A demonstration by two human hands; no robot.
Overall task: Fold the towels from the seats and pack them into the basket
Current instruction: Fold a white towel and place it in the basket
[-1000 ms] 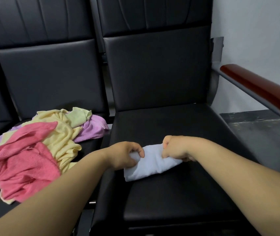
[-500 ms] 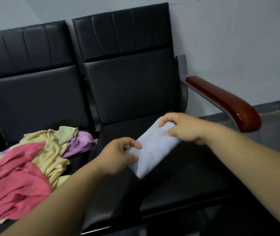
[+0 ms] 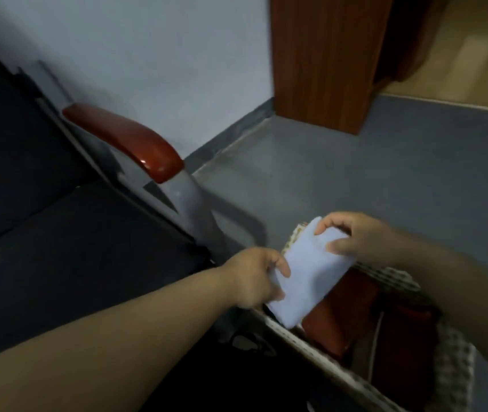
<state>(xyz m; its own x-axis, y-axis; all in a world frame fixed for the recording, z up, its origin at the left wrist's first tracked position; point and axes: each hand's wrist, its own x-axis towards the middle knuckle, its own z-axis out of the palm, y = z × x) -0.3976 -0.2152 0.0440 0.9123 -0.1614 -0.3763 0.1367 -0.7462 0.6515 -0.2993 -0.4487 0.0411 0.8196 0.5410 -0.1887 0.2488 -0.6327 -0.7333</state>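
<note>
A folded white towel (image 3: 308, 275) hangs in the air over the near corner of a woven basket (image 3: 320, 349) that stands on the floor to the right of the seats. My left hand (image 3: 256, 276) pinches the towel's lower left edge. My right hand (image 3: 355, 237) grips its upper right end. Inside the basket lie dark red folded towels (image 3: 337, 316), partly covered by the white one. The pile of coloured towels on the seats is out of view.
The black seat (image 3: 73, 248) fills the left side, with its grey frame and red-brown armrest (image 3: 129, 144) just left of the basket. Grey floor (image 3: 370, 173) lies beyond. A wooden door frame (image 3: 325, 60) stands at the back against the pale wall.
Both hands have lifted the folded white towel off the seat and carried it right, past the armrest, to above the basket. My view has swung right, away from the towel pile.
</note>
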